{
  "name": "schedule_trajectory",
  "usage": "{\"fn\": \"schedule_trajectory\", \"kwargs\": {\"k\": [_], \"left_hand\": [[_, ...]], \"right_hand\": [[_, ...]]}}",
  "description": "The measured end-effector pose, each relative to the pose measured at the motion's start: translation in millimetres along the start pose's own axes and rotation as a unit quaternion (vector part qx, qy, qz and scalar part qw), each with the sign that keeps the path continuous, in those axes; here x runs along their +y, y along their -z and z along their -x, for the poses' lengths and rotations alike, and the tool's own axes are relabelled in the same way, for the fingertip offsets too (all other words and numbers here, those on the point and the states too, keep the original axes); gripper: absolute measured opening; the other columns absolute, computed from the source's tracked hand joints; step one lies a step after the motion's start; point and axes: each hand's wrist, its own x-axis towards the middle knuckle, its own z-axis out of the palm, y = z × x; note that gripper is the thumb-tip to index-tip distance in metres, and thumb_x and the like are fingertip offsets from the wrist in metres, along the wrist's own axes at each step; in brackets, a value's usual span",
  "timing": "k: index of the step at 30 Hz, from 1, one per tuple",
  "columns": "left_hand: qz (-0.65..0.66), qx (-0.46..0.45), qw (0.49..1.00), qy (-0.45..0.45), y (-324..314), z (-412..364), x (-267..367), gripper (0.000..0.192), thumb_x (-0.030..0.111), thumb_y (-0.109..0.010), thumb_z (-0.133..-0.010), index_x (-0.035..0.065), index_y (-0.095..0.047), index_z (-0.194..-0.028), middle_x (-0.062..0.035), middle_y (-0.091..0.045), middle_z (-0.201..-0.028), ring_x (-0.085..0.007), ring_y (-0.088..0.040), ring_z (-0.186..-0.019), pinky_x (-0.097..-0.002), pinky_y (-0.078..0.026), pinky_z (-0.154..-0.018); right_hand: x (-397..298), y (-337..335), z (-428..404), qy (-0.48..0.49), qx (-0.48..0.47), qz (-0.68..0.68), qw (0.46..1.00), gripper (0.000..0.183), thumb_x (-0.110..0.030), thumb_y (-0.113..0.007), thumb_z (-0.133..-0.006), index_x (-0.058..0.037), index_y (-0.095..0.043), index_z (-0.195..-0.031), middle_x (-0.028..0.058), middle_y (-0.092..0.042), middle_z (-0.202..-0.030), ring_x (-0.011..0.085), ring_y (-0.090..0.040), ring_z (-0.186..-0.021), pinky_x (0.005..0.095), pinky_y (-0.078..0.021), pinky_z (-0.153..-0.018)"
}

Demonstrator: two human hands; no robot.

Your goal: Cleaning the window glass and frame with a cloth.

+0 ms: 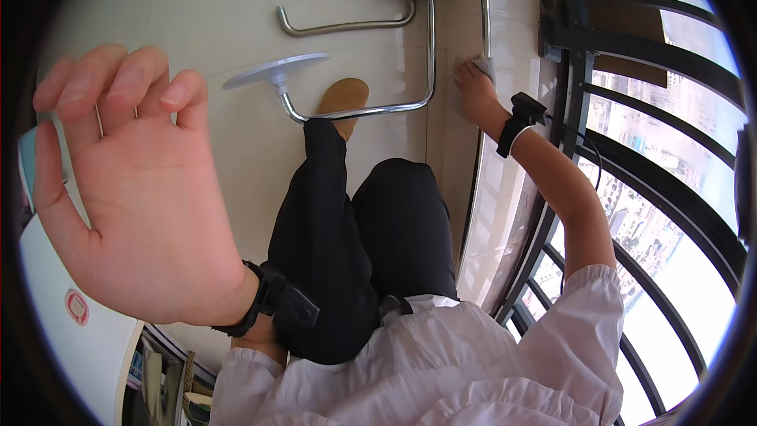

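My left hand (142, 189) is raised close to the camera, palm showing, with its fingers loosely curled and apart and nothing in it. Over by the window, my right hand (476, 92) presses on a grey cloth (487, 67). That cloth is bunched around or against a shiny metal rail (485, 6) along the tiled ledge (502, 29); my fingers partly hide the contact. Black straps with small devices sit on both wrists.
A bent chrome tube frame (378, 109) with a round pale disc (278, 69) stands before my legs. Black window bars (656, 177) run along the right. A white cabinet (65, 361) bearing a sticker, with shelf items (159, 390), is at lower left. My brown shoe (346, 94) rests beneath the frame.
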Motion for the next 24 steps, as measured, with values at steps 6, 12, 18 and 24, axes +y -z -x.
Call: {"fn": "schedule_trajectory", "kwargs": {"k": [6, 12, 18, 24], "left_hand": [[0.005, 0.04, 0.998, -0.042, 11.0, -2.2, 5.3, 0.009, 0.006, -0.045, -0.091, 0.0074, -0.044, -0.1, -0.002, -0.046, -0.097, -0.0164, -0.045, -0.096, -0.0361, -0.035, -0.089], [0.015, 0.071, 0.995, -0.066, 32.3, -5.8, 10.8, 0.008, 0.005, -0.044, -0.092, 0.0073, -0.044, -0.1, -0.0006, -0.046, -0.095, -0.0156, -0.045, -0.095, -0.0355, -0.035, -0.087], [0.024, 0.06, 0.992, -0.108, 33.3, -3.7, 13.3, 0.009, 0.006, -0.044, -0.093, 0.0083, -0.045, -0.102, -0.0009, -0.045, -0.095, -0.0156, -0.045, -0.094, -0.0355, -0.035, -0.088], [0.044, 0.053, 0.995, -0.066, 21.7, -8.3, 0.1, 0.008, 0.011, -0.044, -0.097, 0.0115, -0.047, -0.104, -0.002, -0.045, -0.094, -0.0173, -0.042, -0.092, -0.037, -0.035, -0.086]], "right_hand": [[141.9, 15.9, -106.7, -0.136, 0.076, 0.087, 0.984, 0.051, -0.03, -0.038, -0.1, -0.0118, -0.05, -0.146, 0.0077, -0.039, -0.158, 0.0246, -0.026, -0.15, 0.0464, -0.008, -0.125], [123.1, 34.2, -104.7, -0.141, 0.066, 0.083, 0.984, 0.051, -0.029, -0.039, -0.101, -0.0062, -0.051, -0.145, 0.0108, -0.037, -0.159, 0.0255, -0.024, -0.151, 0.047, -0.005, -0.125], [-30.3, -9.8, 7.3, 0.031, 0.033, 0.015, 0.999, 0.055, -0.031, -0.043, -0.099, 0.0009, -0.053, -0.141, 0.0169, -0.039, -0.157, 0.0311, -0.025, -0.149, 0.0484, -0.0094, -0.124], [-233.1, -103.5, 147.7, 0.188, 0.004, -0.316, 0.93, 0.021, -0.022, -0.062, -0.083, -0.0091, -0.079, -0.088, 0.015, -0.074, -0.093, 0.0324, -0.068, -0.095, 0.0432, -0.0463, -0.094]]}}
